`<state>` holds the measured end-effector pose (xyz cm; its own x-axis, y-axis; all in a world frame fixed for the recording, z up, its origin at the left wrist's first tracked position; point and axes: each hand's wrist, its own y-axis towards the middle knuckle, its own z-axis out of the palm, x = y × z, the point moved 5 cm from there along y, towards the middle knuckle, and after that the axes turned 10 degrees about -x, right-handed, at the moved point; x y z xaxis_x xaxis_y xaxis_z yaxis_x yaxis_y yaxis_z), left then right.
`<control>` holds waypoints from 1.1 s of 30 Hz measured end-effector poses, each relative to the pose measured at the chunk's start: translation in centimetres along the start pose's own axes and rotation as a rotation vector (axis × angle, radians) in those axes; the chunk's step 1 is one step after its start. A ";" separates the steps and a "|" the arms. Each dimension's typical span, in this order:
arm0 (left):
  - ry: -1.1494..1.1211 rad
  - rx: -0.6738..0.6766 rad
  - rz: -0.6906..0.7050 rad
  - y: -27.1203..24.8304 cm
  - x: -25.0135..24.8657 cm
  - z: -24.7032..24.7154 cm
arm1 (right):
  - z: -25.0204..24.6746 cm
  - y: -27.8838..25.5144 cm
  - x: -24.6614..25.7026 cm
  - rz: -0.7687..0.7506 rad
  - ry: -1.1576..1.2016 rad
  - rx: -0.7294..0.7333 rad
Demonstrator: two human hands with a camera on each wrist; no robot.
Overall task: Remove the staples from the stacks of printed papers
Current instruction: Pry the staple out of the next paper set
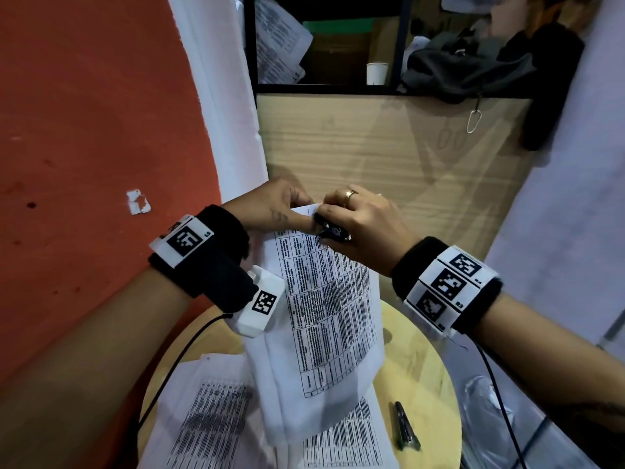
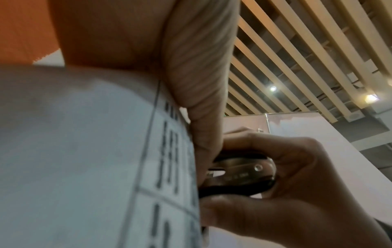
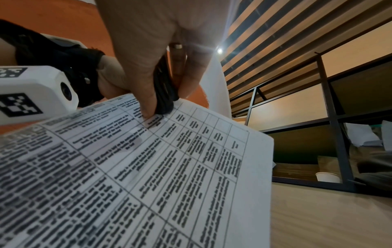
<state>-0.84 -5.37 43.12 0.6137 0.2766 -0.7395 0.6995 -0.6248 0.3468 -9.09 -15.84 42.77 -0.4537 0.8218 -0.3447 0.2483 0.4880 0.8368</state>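
Note:
A stapled stack of printed papers (image 1: 324, 309) with a table of text hangs lifted above the round table. My left hand (image 1: 284, 204) pinches its top corner, thumb on the front sheet. My right hand (image 1: 351, 218) grips a black staple remover (image 1: 331, 231) and holds its tip against that same corner. The left wrist view shows the staple remover (image 2: 239, 174) with its metal plate, squeezed between my right thumb and fingers beside the paper (image 2: 84, 151). In the right wrist view the staple remover (image 3: 163, 90) meets the sheet (image 3: 148, 167) near its top edge. The staple itself is hidden.
More printed sheets (image 1: 216, 418) lie on the round wooden table (image 1: 426, 367), with a dark folded tool (image 1: 406, 428) to their right. Behind stand a wooden panel (image 1: 372, 140) and a black-framed shelf with papers, a white cup (image 1: 376, 73) and a dark bag (image 1: 473, 62). An orange wall (image 1: 84, 130) is left.

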 end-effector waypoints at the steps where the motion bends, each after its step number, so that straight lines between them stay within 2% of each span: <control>1: 0.001 0.009 -0.009 0.0 0.1 -0.1 | 0.0 0.0 0.0 -0.004 0.000 -0.001; 9: -0.015 0.028 -0.030 0.0 0.5 -0.3 | 0.4 0.0 0.0 0.009 0.021 -0.013; 13: -0.055 0.049 -0.019 0.0 0.7 -0.4 | 0.6 -0.2 -0.4 0.066 0.081 -0.032; 16: -0.068 0.048 0.002 -0.2 0.5 -0.2 | 0.7 -0.5 -0.9 0.158 0.127 -0.056; 19: -0.139 -0.019 0.026 -0.3 0.4 -0.2 | 0.5 -0.8 -1.4 0.261 0.199 -0.084; 23: -0.184 -0.043 0.044 -0.6 -0.1 -0.5 | 0.0 -1.1 -2.2 0.467 0.405 -0.173; 29: -0.062 -0.072 0.100 -0.7 -1.2 -0.7 | 0.1 -1.6 -2.8 0.718 0.560 -0.213; 33: 0.057 -0.197 0.154 -0.5 -1.0 -0.7 | 0.2 -1.7 -3.0 0.795 0.569 -0.240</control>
<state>-1.52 -4.82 44.09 0.7342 0.2333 -0.6376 0.6507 -0.5099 0.5627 -8.01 -19.07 42.32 -0.5880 0.5899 0.5534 0.5066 -0.2648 0.8205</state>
